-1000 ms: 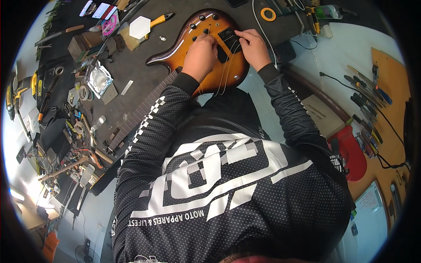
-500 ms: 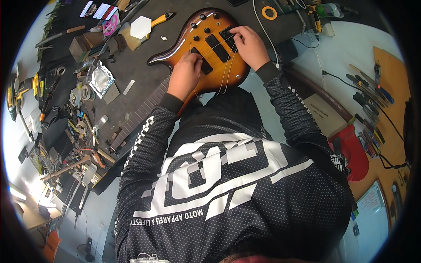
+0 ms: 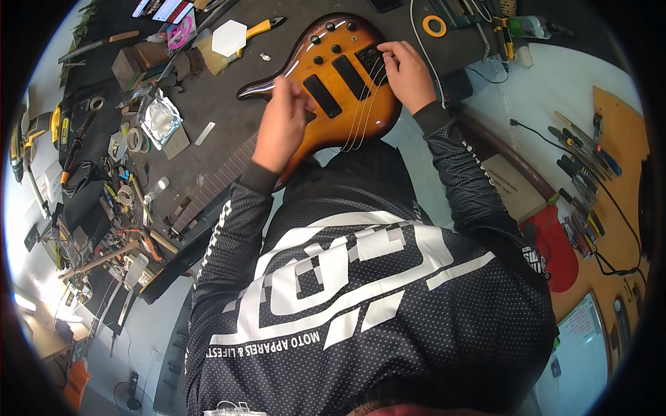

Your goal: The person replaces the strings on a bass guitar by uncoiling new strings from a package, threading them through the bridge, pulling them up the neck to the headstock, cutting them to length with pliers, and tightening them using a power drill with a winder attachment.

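A sunburst electric bass (image 3: pixel 326 132) lies diagonally across the workbench, with black knobs, two black pickups (image 3: pixel 320 96), a black bridge (image 3: pixel 366 57) and a long neck (image 3: pixel 220 179). Loose strings (image 3: pixel 359 125) run from the bridge over the body's lower part. At the bridge, my right hand (image 3: pixel 411 80) has its thumb and fingers closed on what looks like a string end; the exact grip is small. My left hand (image 3: pixel 281 121) is over the body's left side beside the neck pickup, fingers curled and blurred by motion, so what it holds is unclear.
Tools (image 3: pixel 128 208) clutter the bench's left side, near a foil pouch (image 3: pixel 161 121) and tape rolls. Behind are a paintbrush (image 3: pixel 257 29) and orange tape ring (image 3: pixel 434 25). Screwdrivers and files (image 3: pixel 583 149) lie on a wooden board at right, above a red object (image 3: pixel 558 253).
My left hand has moved down-left from the knobs toward the neck and lifted slightly. My right hand remains at the bridge, with small finger shifts.
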The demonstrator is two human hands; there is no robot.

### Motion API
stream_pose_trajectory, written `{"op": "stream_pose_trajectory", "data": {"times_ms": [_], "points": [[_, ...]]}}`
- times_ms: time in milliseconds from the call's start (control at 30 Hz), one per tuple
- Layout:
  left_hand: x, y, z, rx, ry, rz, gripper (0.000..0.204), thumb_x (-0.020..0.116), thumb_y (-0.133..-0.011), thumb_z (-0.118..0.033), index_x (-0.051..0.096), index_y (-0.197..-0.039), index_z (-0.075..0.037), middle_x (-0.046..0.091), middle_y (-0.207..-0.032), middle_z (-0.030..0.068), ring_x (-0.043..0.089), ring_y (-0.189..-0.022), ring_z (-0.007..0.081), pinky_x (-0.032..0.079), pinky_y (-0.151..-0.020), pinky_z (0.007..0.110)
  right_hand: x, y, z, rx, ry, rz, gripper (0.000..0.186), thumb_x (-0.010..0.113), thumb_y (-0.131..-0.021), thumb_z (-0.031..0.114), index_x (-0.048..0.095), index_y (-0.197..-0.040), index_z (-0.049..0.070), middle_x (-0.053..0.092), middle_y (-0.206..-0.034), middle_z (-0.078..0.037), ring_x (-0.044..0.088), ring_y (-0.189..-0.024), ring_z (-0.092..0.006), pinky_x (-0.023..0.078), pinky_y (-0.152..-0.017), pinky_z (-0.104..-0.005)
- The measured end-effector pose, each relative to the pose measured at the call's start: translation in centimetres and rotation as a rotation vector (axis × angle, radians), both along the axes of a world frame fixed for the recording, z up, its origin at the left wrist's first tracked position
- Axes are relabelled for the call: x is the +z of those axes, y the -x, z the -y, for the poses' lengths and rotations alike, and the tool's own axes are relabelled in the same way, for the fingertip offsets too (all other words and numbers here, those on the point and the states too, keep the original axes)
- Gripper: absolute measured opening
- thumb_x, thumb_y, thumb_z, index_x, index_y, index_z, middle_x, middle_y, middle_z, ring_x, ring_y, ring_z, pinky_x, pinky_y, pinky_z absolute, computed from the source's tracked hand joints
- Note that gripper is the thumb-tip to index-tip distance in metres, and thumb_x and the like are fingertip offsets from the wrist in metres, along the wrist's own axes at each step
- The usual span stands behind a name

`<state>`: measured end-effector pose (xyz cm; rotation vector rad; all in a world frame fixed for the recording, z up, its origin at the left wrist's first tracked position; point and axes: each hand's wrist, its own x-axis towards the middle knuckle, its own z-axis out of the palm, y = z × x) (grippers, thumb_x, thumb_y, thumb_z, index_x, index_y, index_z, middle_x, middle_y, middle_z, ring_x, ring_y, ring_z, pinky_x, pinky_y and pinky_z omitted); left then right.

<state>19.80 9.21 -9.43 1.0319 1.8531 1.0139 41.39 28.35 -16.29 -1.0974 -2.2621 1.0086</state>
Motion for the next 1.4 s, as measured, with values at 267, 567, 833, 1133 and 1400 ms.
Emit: {"op": "stream_pose_trajectory", "data": {"times_ms": [267,567,833,1133,1400], "points": [[-1.3,-1.9,-7.7,-0.353,0.076,-0.019,0.014,0.054,-0.112,-0.007,0.041,-0.111,-0.004,0.073,-0.087,0.0121,0.073,-0.085,0.0241,0.055,-0.076,0.038,3.4,1.7,-0.9,0.18,0.608,-0.099,0.027,0.071,-0.107,0.026,0.075,-0.112,0.0,0.075,-0.093,-0.003,0.069,-0.088,-0.0109,0.056,-0.082,-0.0297],[-2.1,-2.1,-5.1,-0.166,0.303,0.184,0.03,0.054,-0.109,-0.008,0.058,-0.139,-0.002,0.073,-0.083,0.0121,0.073,-0.078,0.0229,0.057,-0.076,0.038,-3.4,0.1,-4.6,-0.145,0.379,-0.117,0.03,0.076,-0.103,0.028,0.078,-0.116,0.001,0.08,-0.1,-0.008,0.076,-0.092,-0.0181,0.059,-0.084,-0.0333],[-2.0,-1.2,-3.3,-0.085,0.323,0.17,0.027,0.054,-0.111,-0.007,0.062,-0.136,0.001,0.07,-0.085,0.006,0.068,-0.079,0.014,0.054,-0.075,0.031,-4.3,0.9,-3.1,-0.139,0.349,-0.011,0.028,0.081,-0.097,0.027,0.078,-0.109,0.002,0.08,-0.098,-0.009,0.077,-0.09,-0.0216,0.06,-0.083,-0.0345],[-0.9,0.0,-2.9,-0.007,0.329,0.182,0.023,0.059,-0.109,-0.008,0.067,-0.127,0.004,0.072,-0.083,0.0079,0.07,-0.076,0.0145,0.055,-0.072,0.031,-5.7,0.9,-3.5,-0.139,0.407,-0.084,0.022,0.081,-0.095,0.02,0.079,-0.103,0.0,0.081,-0.095,-0.012,0.078,-0.089,-0.0234,0.06,-0.082,-0.0359],[-1.7,0.7,-1.7,0.104,0.363,0.225,0.02,0.06,-0.111,-0.01,0.069,-0.121,0.004,0.071,-0.083,0.0043,0.068,-0.073,0.0105,0.055,-0.069,0.027,-4.8,1.2,-3.1,-0.154,0.393,-0.058,0.02,0.078,-0.096,0.018,0.081,-0.107,0.001,0.081,-0.098,-0.012,0.078,-0.092,-0.0236,0.06,-0.086,-0.0347]]}}
